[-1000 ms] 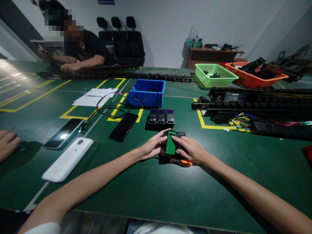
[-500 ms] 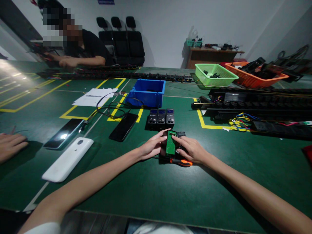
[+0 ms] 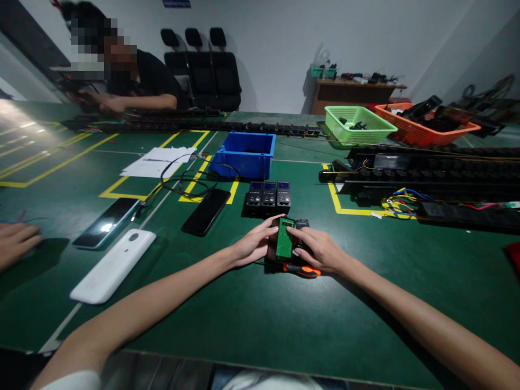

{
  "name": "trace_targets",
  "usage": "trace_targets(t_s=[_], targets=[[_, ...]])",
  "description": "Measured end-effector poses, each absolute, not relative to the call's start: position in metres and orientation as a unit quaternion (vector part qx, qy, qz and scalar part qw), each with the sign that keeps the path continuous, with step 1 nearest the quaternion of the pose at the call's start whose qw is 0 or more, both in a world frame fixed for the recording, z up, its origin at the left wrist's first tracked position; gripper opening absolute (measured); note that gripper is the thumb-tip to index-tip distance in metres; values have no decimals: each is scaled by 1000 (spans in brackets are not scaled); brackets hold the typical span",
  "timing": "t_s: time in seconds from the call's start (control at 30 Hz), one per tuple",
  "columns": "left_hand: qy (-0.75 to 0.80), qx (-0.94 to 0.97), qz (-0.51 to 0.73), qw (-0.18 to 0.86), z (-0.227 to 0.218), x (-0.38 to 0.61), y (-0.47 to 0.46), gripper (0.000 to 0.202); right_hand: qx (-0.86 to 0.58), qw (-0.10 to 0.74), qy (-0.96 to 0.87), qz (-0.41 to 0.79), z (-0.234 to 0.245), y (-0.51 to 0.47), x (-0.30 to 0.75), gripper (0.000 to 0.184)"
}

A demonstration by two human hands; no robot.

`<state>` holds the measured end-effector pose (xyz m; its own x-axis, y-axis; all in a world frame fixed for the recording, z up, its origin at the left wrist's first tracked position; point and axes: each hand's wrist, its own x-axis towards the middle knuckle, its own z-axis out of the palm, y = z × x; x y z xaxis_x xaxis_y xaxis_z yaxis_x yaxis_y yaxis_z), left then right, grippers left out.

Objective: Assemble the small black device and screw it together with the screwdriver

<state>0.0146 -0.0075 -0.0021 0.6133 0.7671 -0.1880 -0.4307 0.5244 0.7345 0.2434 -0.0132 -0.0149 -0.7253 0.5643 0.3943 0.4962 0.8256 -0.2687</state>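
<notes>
Both my hands meet at the table's middle over a small green circuit board set in a black housing. My left hand grips the board's left side, its fingers curled round the edge. On the right side my right hand presses the board and housing with bent fingers. An orange-and-black screwdriver lies on the green table right under my right hand. Just beyond the board stand three black modules with small blue displays in a row.
A blue bin, a black phone, a second phone, a white device and looped cable lie to the left. Green basket, orange basket and black power strips sit right. Another person's hand rests far left; a seated person works behind.
My hands and the board have not moved. The hand at the far left edge shifted slightly, and the seated person's arms moved a little.
</notes>
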Motion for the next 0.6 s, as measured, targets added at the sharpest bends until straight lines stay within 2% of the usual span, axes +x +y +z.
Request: trace_targets(t_s=[0.47,0.6], targets=[[264,351,347,829,-3,13,-7,54,-284,234,-927,69,-14,-13,243,51],[260,346,346,832,-3,13,-6,54,-291,286,-905,124,-12,-13,243,47]])
